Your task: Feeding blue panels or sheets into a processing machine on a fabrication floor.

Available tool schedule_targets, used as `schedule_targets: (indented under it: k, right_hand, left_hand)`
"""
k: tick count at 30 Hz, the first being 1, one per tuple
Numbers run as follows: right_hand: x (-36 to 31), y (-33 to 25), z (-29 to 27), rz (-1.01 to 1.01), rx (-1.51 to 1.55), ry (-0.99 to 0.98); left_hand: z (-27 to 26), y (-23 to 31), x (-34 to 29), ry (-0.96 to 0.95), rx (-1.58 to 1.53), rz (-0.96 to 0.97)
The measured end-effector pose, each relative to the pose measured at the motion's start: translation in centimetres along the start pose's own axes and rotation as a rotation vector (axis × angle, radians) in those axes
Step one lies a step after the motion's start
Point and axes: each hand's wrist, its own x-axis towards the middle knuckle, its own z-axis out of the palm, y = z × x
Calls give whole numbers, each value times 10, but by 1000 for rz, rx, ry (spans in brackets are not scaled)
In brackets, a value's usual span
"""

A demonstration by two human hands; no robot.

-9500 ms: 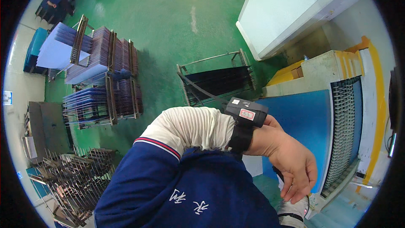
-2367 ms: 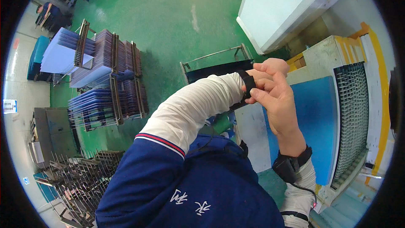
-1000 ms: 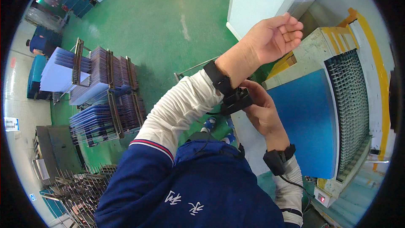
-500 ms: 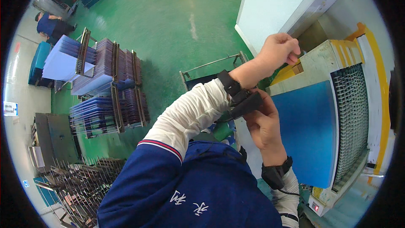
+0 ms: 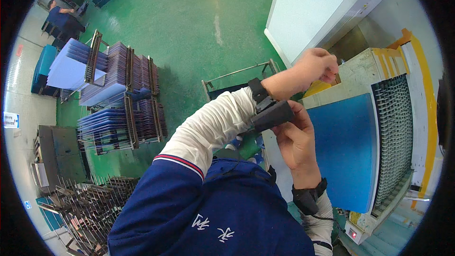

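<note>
My left arm reaches across in front of me in a white sleeve cover point(image 5: 215, 118). My left hand point(image 5: 318, 68) hangs past the wrist with its fingers loosely curled in, and no object shows in it. Around that wrist sits a black strap point(image 5: 259, 90) with a dark box-like device point(image 5: 272, 116) beside it. My right hand point(image 5: 298, 144) pinches the far end of this device between thumb and fingers, partly hidden behind it. A similar black device point(image 5: 308, 199) is strapped on my right wrist, with a cable running from it.
On the right stands a machine with a mesh conveyor belt point(image 5: 393, 123) and a blue panel point(image 5: 343, 151). Racks of upright bluish sheets point(image 5: 111, 76) fill the left, above a spiky metal rack point(image 5: 95, 208). A person point(image 5: 64, 21) is at the far left. A low metal-framed cart point(image 5: 237, 73) stands ahead.
The device at my left wrist has shifted slightly left and up with my right fingers on it. My left hand has lowered a little. The far person has moved and turned.
</note>
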Motion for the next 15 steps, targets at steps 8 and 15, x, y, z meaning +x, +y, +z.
schedule_targets:
  k: [8, 15]
  right_hand:
    - [13, 25, -14, -414, -692, -25]
    - [18, 22, -22, -648, -1121, 69]
  left_hand:
    - [-27, -15, 26, 148, -490, -144]
    - [-28, -20, 31, 240, -477, -80]
